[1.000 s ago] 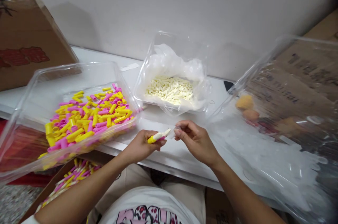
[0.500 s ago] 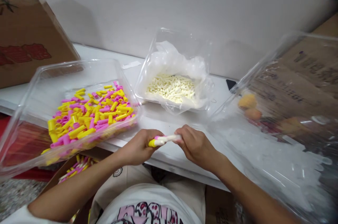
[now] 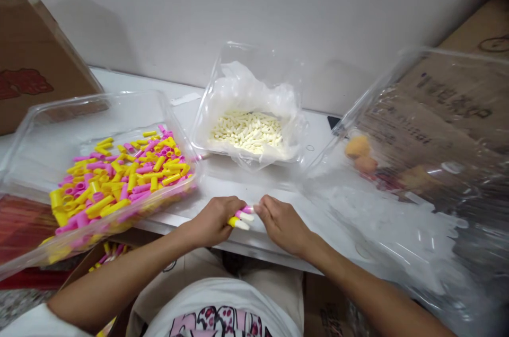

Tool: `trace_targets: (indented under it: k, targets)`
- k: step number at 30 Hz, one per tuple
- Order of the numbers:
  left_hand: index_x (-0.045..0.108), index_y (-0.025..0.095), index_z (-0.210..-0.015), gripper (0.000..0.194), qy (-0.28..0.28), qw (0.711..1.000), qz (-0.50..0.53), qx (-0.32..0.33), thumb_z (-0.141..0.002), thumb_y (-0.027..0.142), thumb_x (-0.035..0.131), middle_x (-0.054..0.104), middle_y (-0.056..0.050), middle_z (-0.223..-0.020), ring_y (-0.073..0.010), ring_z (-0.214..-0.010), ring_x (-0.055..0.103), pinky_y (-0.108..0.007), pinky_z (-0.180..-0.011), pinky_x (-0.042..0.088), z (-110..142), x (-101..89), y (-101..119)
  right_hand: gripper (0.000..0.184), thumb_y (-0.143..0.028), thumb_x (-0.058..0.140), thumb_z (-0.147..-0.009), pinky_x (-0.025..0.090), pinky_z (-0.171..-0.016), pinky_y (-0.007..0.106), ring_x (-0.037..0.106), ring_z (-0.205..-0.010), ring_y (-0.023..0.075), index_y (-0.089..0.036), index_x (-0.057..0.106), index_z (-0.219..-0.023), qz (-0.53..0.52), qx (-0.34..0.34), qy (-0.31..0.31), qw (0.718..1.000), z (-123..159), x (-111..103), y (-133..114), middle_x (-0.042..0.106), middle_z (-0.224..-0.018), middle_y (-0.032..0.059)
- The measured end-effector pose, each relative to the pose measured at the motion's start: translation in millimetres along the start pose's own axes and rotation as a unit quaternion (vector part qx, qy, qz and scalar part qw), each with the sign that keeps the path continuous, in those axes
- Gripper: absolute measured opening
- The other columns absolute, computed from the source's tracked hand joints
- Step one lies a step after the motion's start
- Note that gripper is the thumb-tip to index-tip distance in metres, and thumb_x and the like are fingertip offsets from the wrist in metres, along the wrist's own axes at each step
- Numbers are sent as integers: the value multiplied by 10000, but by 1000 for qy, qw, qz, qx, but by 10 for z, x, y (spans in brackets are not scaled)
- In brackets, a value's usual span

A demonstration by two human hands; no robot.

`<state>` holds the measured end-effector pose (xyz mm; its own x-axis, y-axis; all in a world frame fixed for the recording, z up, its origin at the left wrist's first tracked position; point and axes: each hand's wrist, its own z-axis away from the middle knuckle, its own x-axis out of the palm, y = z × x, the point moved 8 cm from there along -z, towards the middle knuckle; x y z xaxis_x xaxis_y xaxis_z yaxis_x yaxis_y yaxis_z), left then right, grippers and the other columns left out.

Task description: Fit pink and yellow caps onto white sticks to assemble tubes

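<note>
My left hand (image 3: pixel 219 220) is closed around several small plastic tubes, pink and yellow, with white tips sticking out toward the right. A yellow tube (image 3: pixel 233 222) lies lowest, with pink tubes (image 3: pixel 239 214) above it. My right hand (image 3: pixel 281 224) is closed, thumb against fingers, at the white end of the uppermost pink tube. To the left, a clear plastic bin (image 3: pixel 24 130) holds many loose pink and yellow tubes (image 3: pixel 131 170). Straight ahead, a clear bin lined with a plastic bag (image 3: pixel 242 85) contains pale cream pellet-like pieces (image 3: pixel 249 130).
On the right stands a large clear bin (image 3: pixel 358 98) with translucent plastic pieces (image 3: pixel 393 225). Cardboard boxes stand at far left (image 3: pixel 43 45) and right (image 3: pixel 477 51). Below the white table (image 3: pixel 222 175), an open box holds more tubes (image 3: pixel 107 255).
A long white piece stretched between my hands before; now short white tips show, and my right fingers are closer to my left hand. The view has turned slightly right.
</note>
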<state>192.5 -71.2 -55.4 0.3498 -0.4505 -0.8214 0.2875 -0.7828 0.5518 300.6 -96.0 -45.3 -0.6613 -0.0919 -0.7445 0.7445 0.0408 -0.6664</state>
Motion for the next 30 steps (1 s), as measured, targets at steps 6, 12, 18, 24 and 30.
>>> trace_targets:
  k: [6,12,18,24,30]
  targets:
    - [504,169,-998,376,-13,996,-90,17,-648,37,459,575,-62,-855,-204,-797,535,-295,-674,425,-66,135,28,555,-493,126,-946,339,-531,246,465,-555,134,-189,450,-613,38,52,-63,996,39,78,64,515,-575,14]
    - [440,169,-1215,472,11,970,-148,-190,-761,43,415,565,-112,-1095,-245,-972,564,-323,-727,459,-132,237,-647,433,-498,326,-913,368,-613,269,618,-736,212,-176,566,-1076,231,130,3,964,172,-702,274,677,-771,75]
    - [288,139,-1366,630,73,939,-178,-286,-753,51,403,417,-195,-1333,-331,-1075,538,-386,-736,467,-85,8,-912,319,-331,437,-872,380,-653,318,620,-886,274,-155,610,-1074,436,288,30,852,317,-1738,1124,671,-985,144]
    - [435,169,-1067,235,101,956,69,-268,-842,238,438,630,-50,-847,-211,-757,601,-289,-653,428,-27,67,-643,179,-254,545,-795,399,-667,323,594,-946,285,-151,671,-871,458,282,-77,839,145,-1586,1577,640,-1025,154]
    - [504,173,-770,346,75,937,278,-199,-898,454,347,477,30,-633,-119,-592,441,-224,-557,345,13,3,-372,338,-323,314,-942,441,-728,354,610,-911,268,-124,547,-1085,414,172,45,893,119,-1492,955,645,-989,162]
